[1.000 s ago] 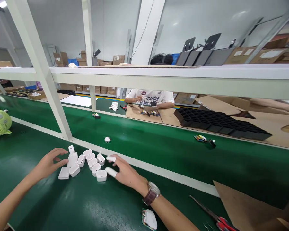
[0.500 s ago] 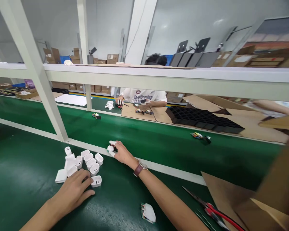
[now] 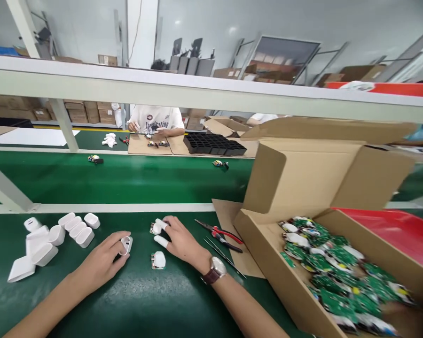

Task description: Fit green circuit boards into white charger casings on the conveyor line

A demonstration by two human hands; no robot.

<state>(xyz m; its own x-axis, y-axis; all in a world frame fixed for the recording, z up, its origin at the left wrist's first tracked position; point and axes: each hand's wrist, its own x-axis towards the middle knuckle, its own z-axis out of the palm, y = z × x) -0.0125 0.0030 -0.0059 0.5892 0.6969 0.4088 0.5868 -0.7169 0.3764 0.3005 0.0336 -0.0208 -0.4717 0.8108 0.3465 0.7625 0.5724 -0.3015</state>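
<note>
Well left of the open brown cardboard box (image 3: 275, 267) heaped with green circuit boards (image 3: 338, 256), the left hand (image 3: 100, 260) clasps a small hollow white plastic housing (image 3: 127, 244). Closer to the box, apart from the left, the right hand (image 3: 183, 244) sets its thumb and forefinger, in white finger covers (image 3: 161, 241), about a small white-topped circuit board (image 3: 155, 229); whether they pinch it cannot be told. Red-handled metal pliers (image 3: 216, 231) lie near the box's left side; other white housings (image 3: 44, 253) stand farthest left of it.

Head-worn view, forward and down over workbench (image 3: 144, 307)
</note>
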